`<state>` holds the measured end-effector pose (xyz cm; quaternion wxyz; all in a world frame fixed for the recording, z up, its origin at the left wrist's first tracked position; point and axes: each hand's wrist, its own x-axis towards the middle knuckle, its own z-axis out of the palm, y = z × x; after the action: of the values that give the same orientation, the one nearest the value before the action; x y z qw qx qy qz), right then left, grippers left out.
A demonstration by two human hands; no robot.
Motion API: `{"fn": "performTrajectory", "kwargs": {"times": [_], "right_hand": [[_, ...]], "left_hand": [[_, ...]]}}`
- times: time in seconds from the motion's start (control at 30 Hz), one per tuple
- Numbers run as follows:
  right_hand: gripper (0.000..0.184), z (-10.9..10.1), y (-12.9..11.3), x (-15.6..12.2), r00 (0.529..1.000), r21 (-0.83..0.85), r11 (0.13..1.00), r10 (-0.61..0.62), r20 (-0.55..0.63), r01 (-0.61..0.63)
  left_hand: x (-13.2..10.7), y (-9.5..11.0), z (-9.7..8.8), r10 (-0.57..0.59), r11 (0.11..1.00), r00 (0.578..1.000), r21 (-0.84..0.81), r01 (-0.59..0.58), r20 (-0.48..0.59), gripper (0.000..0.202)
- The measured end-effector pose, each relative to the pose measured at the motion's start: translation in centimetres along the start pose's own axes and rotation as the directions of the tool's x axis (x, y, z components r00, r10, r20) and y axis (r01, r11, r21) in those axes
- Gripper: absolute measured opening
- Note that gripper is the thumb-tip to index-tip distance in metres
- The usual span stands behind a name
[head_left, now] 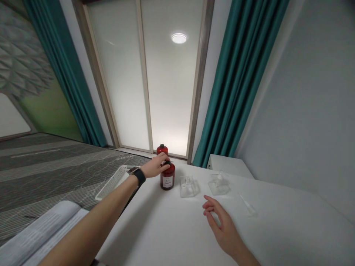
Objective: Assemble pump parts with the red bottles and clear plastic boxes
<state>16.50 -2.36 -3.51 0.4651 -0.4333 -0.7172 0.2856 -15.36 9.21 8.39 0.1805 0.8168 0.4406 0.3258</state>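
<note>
My left hand [155, 166], with a black watch on its wrist, reaches over the front dark red bottle [168, 175]. Its thumb and fingers close around the black cap at the top of that bottle, which stands upright and carries a white label. Just behind is a second red bottle [162, 149] with a dark cap, partly covered by my fingers. My right hand [220, 226] hovers above the white table, fingers loosely bent and apart, holding nothing. Beyond it stand two clear glass bottles, a squarish one [188, 187] and another [219, 186] farther right.
A clear plastic dropper-like piece [247, 205] lies on the white table [172, 229] at right. A white basket [109, 184] sits left of my left forearm, and an open book [52, 231] lies at lower left. A white cabinet [231, 166] stands behind the table.
</note>
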Motion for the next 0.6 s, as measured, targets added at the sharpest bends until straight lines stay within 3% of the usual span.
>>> {"fn": "performTrajectory", "kwargs": {"times": [0.1,0.17,0.27,0.37,0.5,0.6], "right_hand": [[0.033,0.4,-0.5,0.0,0.998,-0.014,0.998,-0.066,0.015,0.066],[0.030,0.7,-1.2,0.3,0.992,-0.027,0.992,-0.121,0.022,0.121],[0.030,1.1,-2.9,1.4,0.970,-0.063,0.971,-0.224,0.093,0.231],[0.035,1.6,-5.2,4.0,0.933,-0.113,0.940,-0.296,0.205,0.323],[0.034,3.1,-7.2,9.7,0.923,-0.132,0.935,-0.290,0.253,0.330],[0.039,5.0,-7.1,14.0,0.935,-0.122,0.961,-0.206,0.290,0.250]], "left_hand": [[-1.0,-0.1,1.5,-0.039,0.997,0.988,-0.075,0.028,-0.152,0.022],[-1.9,-0.4,2.7,-0.137,0.981,0.925,-0.175,0.078,-0.354,0.024],[-3.3,-1.2,4.6,-0.261,0.950,0.820,-0.285,0.126,-0.510,0.031],[-4.3,-2.2,6.3,-0.345,0.920,0.748,-0.363,0.149,-0.568,0.034],[-5.2,-2.9,7.5,-0.368,0.904,0.746,-0.400,0.149,-0.555,0.033],[-5.7,-2.8,7.7,-0.370,0.903,0.748,-0.403,0.150,-0.551,0.028]]}}
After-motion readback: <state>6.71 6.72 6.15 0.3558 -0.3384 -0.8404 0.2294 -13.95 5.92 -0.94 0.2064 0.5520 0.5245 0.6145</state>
